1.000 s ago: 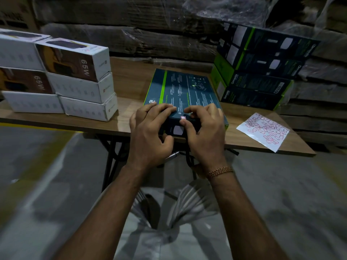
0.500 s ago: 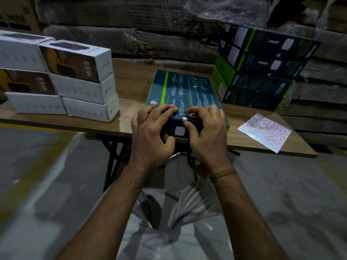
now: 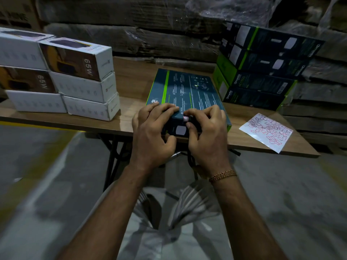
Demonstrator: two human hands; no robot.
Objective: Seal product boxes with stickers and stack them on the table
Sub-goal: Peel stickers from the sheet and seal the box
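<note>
A flat dark teal box with a green stripe (image 3: 189,91) lies on the wooden table (image 3: 131,79), its near end at the table's front edge. My left hand (image 3: 152,128) grips that near end, fingers curled over the top and thumb underneath. My right hand (image 3: 206,130) grips the same end beside it, and its thumb presses a small red-and-white sticker (image 3: 185,119) onto the box's front top edge. A white sheet of red stickers (image 3: 266,131) lies on the table to the right.
A stack of dark green-and-black boxes (image 3: 262,66) stands at the back right. White 65W boxes (image 3: 62,76) are stacked at the left. Wrapped cardboard cartons (image 3: 150,30) form a wall behind the table. The table's folding legs (image 3: 112,156) are below.
My right thumb has slid a little along the sticker on the box's edge. Both hands stay on the box's near end. The view has shifted slightly.
</note>
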